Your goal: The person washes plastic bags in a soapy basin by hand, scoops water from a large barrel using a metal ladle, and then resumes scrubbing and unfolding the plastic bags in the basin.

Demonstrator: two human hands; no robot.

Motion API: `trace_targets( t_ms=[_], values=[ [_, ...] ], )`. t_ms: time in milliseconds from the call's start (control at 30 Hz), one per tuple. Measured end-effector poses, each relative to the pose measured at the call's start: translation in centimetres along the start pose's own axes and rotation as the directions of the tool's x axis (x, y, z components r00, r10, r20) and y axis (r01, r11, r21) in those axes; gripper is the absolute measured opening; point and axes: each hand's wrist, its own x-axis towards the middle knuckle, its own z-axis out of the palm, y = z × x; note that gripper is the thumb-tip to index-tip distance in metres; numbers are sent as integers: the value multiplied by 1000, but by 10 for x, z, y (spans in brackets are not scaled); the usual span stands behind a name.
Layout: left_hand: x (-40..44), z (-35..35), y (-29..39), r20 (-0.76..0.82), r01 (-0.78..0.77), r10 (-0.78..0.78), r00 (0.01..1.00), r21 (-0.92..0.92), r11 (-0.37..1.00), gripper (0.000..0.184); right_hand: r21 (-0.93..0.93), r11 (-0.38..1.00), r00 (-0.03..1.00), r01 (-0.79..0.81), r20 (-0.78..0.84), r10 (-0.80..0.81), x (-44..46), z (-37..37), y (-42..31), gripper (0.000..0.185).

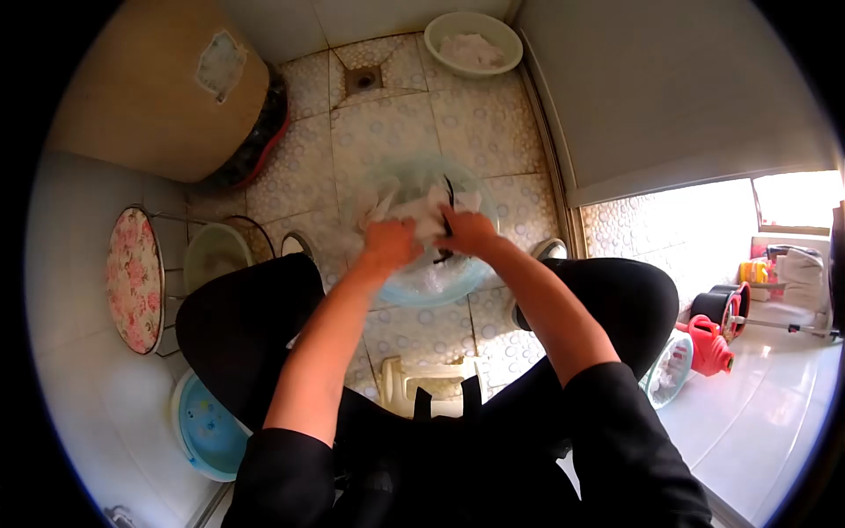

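A pale blue-green basin (453,290) sits on the tiled floor between my feet, with sudsy water showing at its near side. Over it, white cloth (418,211) with a thin black strap or trim (448,189) is bunched between both hands. My left hand (392,244) has its fingers closed on the cloth's left part. On the other side, my right hand (466,232) grips the cloth beside the black strip, fingers curled and partly hidden. Some of the cloth and the basin's far rim are blurred.
A second basin (440,63) with white cloth stands at the back wall near a floor drain (363,80). Left are a round floral stool (135,282) and a blue basin (207,431). A cream plastic stool (400,387) is below me; a red watering can (707,348) stands right.
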Motion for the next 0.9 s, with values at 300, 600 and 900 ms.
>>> trace_targets(
  t_ms=[300, 600, 900],
  values=[
    [-11, 52, 3, -81, -81, 87, 993, 78, 994, 58, -265, 961, 996, 75, 62, -60, 7, 49, 11, 85],
    [53, 80, -42, -120, -160, 143, 982, -147, 976, 63, -241, 969, 983, 49, 186, -4, 78, 88, 40, 87],
    [119, 169, -115, 41, -22, 39, 998, -352, 936, 62, 283, 956, 917, 79, 356, -181, 158, 88, 96, 37]
  ],
)
